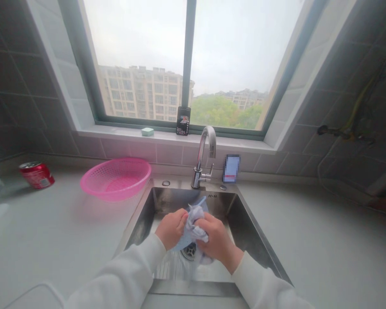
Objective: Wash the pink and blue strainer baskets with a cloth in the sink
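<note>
Over the sink (pixel 254 227), my two hands work close together at a bunched whitish cloth (pixel 194 221). My right hand (pixel 217 238) is closed around the cloth from the right, and part of it hangs below the fingers. Behind the cloth shows a light blue flat thing (pixel 182 243) with a narrow strip standing up at its top; its kind cannot be made out. My left hand (pixel 172 227) is closed at its left edge, thumb against the cloth, with most fingers hidden. The drain (pixel 189 251) lies just below.
A chrome faucet (pixel 199 159) rises behind the sink. On the left counter stand a pink plastic basket (pixel 116 191) and a red can (pixel 37 175). One phone (pixel 183 121) leans on the window, another (pixel 231 168) against the wall. A pale green block (pixel 147 131) sits on the sill.
</note>
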A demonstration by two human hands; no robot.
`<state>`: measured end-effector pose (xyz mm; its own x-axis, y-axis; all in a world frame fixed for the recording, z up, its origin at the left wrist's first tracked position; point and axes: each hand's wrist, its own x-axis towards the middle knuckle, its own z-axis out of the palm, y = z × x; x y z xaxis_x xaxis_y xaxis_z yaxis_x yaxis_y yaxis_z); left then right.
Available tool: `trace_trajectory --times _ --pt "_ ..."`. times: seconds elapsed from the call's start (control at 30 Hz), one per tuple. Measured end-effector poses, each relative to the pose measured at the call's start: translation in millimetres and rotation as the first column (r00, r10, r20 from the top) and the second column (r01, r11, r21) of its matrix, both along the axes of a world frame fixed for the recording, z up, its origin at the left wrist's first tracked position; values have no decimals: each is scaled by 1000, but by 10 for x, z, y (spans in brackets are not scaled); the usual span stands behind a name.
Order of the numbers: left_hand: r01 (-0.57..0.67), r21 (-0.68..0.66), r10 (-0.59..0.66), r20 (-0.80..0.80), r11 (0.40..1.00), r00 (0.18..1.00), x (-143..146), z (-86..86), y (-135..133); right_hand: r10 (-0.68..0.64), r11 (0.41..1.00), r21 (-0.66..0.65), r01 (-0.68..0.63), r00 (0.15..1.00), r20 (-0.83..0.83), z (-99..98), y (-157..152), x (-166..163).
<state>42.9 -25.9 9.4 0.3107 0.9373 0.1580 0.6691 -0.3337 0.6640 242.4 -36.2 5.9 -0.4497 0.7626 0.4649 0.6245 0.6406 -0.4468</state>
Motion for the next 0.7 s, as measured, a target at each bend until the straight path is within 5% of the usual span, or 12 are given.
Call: trace_trajectory --times 0.1,0.27,0.4,0.57,0.7 --pt "26 -48 -21 107 998 994 -15 -30 16 -7 1000 -27 4 997 -81 -15 27 -12" --pt "80 -83 -55 269 993 962 -72 -58 33 -205 978 -13 207 954 -220 -21 266 275" --pt "5 -142 43 332 990 942 -88 -75 23 -279 959 -41 279 920 -275 -36 345 396" --pt "-39 -282 169 451 958 876 -20 -86 -5 -225 974 -34 224 946 -235 -43 286 302" --pt "-38 -164 100 388 986 916 19 -49 -23 -25 999 -46 18 989 -145 -21 94 128"
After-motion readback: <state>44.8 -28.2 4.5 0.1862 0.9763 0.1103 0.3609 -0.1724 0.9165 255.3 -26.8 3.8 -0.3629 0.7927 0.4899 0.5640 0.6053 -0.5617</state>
